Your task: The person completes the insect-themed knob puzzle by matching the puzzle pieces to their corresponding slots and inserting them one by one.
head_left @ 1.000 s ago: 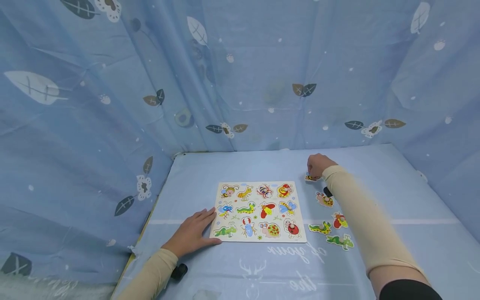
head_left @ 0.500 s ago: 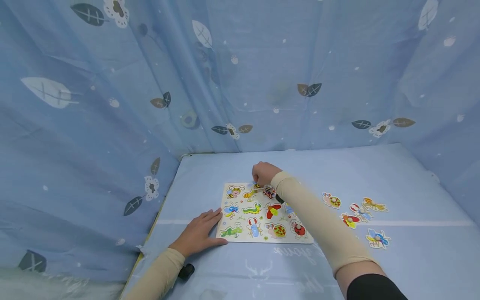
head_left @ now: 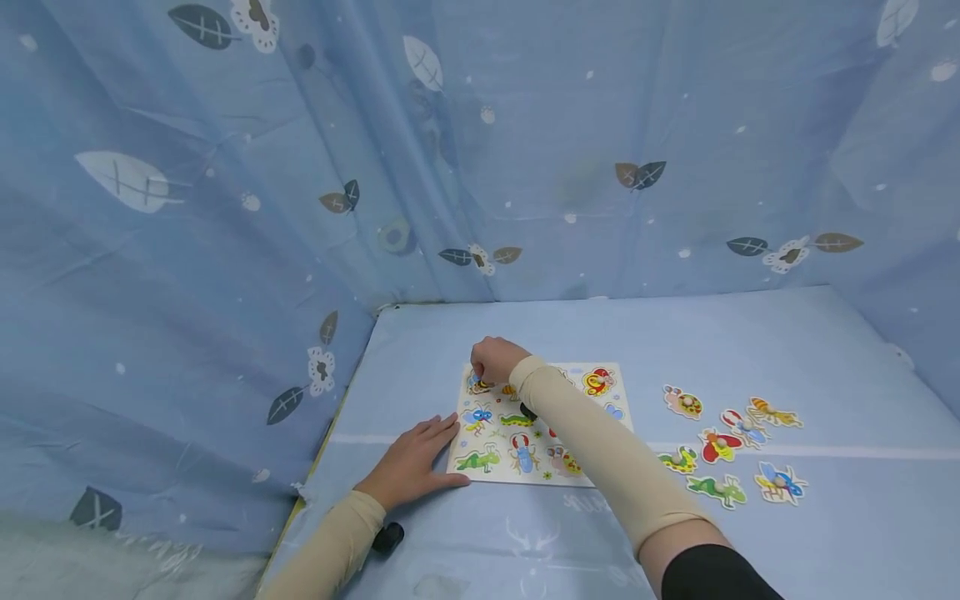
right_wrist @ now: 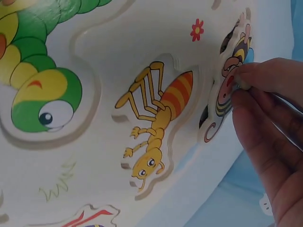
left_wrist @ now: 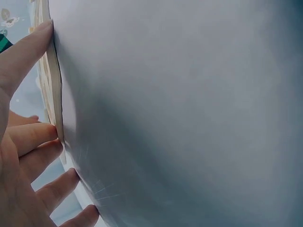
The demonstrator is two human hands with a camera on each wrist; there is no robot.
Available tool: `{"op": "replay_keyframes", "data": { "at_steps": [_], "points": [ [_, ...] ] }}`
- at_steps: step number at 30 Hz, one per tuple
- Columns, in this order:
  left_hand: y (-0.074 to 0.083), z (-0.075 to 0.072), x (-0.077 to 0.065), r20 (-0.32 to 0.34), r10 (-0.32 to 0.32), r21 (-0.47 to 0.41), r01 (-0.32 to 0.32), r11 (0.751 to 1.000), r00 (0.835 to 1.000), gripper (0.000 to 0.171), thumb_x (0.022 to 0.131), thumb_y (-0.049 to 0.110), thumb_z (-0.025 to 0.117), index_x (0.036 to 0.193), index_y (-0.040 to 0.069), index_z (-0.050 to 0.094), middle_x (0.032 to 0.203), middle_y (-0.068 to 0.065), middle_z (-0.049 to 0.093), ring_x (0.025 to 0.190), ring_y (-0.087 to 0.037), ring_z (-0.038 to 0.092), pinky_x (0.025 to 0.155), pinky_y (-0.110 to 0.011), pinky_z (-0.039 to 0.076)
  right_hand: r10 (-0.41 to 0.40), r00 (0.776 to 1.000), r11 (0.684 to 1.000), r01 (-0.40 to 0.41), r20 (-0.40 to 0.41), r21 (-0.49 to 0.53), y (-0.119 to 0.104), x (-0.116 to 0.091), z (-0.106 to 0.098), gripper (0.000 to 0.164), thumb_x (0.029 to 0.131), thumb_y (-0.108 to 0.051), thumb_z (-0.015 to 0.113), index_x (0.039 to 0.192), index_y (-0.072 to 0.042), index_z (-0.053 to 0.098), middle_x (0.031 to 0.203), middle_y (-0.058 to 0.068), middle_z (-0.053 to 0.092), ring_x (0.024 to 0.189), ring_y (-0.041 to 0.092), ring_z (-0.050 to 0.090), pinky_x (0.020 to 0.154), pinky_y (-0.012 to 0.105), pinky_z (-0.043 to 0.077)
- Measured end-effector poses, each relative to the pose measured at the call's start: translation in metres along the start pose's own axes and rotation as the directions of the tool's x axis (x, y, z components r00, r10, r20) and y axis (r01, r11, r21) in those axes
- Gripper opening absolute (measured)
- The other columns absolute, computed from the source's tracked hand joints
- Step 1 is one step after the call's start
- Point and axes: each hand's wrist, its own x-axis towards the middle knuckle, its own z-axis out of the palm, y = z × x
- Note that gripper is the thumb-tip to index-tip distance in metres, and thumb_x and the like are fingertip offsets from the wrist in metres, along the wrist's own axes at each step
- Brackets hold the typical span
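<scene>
Your right hand (head_left: 498, 358), pinching the bee piece (right_wrist: 225, 97), has reached the slot (right_wrist: 204, 117) below its grip; seating seems unfinished; your straight-fingered left hand (head_left: 411, 467) touches the board (head_left: 498, 440).

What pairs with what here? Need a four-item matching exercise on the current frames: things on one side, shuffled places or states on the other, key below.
Column 1
1. Left hand
2. Bee piece
3. Snail piece
4. Right sleeve

Column 2
A. Loose on the table, to the right of the board
B. Beige, crossing over the board
C. Fingers spread, at the board's left edge
D. Pinched by the right hand at the board's far left corner

Pairs: 1-C, 2-D, 3-A, 4-B
</scene>
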Motion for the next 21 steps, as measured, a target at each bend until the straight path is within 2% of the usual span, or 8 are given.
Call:
{"op": "replay_keyframes", "data": {
  "at_steps": [6,8,13,17,21],
  "points": [
    [0.0,0.001,0.001,0.005,-0.016,0.005,0.015,1.0,1.0,0.098,0.075,0.08,0.057,0.15,0.018,0.041,0.157,0.006,0.036,0.143,-0.026,0.037,0.11,-0.051,0.039,0.004,1.0,1.0,-0.004,-0.016,-0.007,-0.001,0.006,0.006,0.023,0.089,-0.006,0.066,0.068,-0.015,0.07,0.067,-0.004,0.064,0.053,0.008,0.041,0.054,0.022,0.04],
    [0.0,0.0,0.001,-0.001,-0.014,0.006,0.014,1.0,1.0,0.098,0.075,0.079,0.058,0.149,0.017,0.042,0.156,0.005,0.037,0.143,-0.026,0.038,0.11,-0.051,0.04,0.002,1.0,1.0,-0.002,-0.021,-0.018,-0.001,0.008,0.007,0.024,0.089,-0.006,0.065,0.067,-0.015,0.069,0.067,-0.004,0.064,0.053,0.008,0.04,0.055,0.021,0.042],
    [0.0,-0.001,0.002,-0.007,-0.018,0.012,0.018,1.0,1.0,0.097,0.075,0.079,0.058,0.149,0.018,0.042,0.156,0.005,0.038,0.142,-0.026,0.039,0.11,-0.051,0.04,-0.001,1.0,1.0,0.0,-0.026,-0.019,-0.002,0.011,0.008,0.02,0.086,-0.002,0.065,0.074,-0.015,0.076,0.073,-0.005,0.069,0.056,0.004,0.05,0.06,0.019,0.048],
    [0.001,0.0,0.001,0.006,-0.027,0.017,0.026,1.0,1.0,0.098,0.075,0.08,0.057,0.15,0.018,0.041,0.157,0.006,0.037,0.143,-0.025,0.037,0.111,-0.051,0.039,-0.002,1.0,1.0,0.002,-0.01,-0.006,-0.004,0.01,0.006,0.02,0.086,-0.003,0.066,0.071,-0.011,0.076,0.066,-0.004,0.068,0.051,0.007,0.045,0.056,0.02,0.044],
    [0.002,0.0,0.001,0.011,-0.027,0.004,0.027,1.0,1.0,0.098,0.075,0.079,0.058,0.15,0.017,0.041,0.157,0.004,0.037,0.143,-0.026,0.037,0.111,-0.051,0.038,0.004,1.0,1.0,-0.004,-0.004,0.001,-0.006,0.01,0.006,0.017,0.086,-0.005,0.068,0.073,-0.012,0.077,0.066,-0.006,0.067,0.05,0.006,0.045,0.054,0.019,0.043]
  ]
}}
